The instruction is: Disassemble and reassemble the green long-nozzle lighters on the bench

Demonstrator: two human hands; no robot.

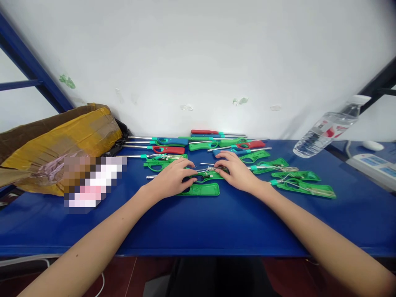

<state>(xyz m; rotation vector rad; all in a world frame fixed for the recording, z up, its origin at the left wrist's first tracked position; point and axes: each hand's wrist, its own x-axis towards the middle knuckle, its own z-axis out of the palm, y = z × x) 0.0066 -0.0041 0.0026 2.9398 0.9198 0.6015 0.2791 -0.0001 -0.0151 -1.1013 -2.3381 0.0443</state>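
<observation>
An opened green long-neck lighter point(212, 176) lies in front of me, its inner parts and thin wires showing. My left hand point(175, 176) curls over its front part, thumb and forefinger on either side; the metal tube point(151, 177) sticks out to the left. My right hand point(236, 171) has bent fingers pressed together at the inner parts; what the fingertips pinch is partly hidden. A green casing half point(202, 189) lies just below. More opened green lighters point(306, 189) lie to the right, and another point(156, 164) at the upper left.
Closed lighters in red point(168, 149), blue point(173, 141) and green point(202, 145) lie along the wall. A taped cardboard box point(62, 148) stands left, beside a blurred-out patch. A water bottle point(328, 128) and a white device point(374, 170) are on the right of the blue table point(198, 231).
</observation>
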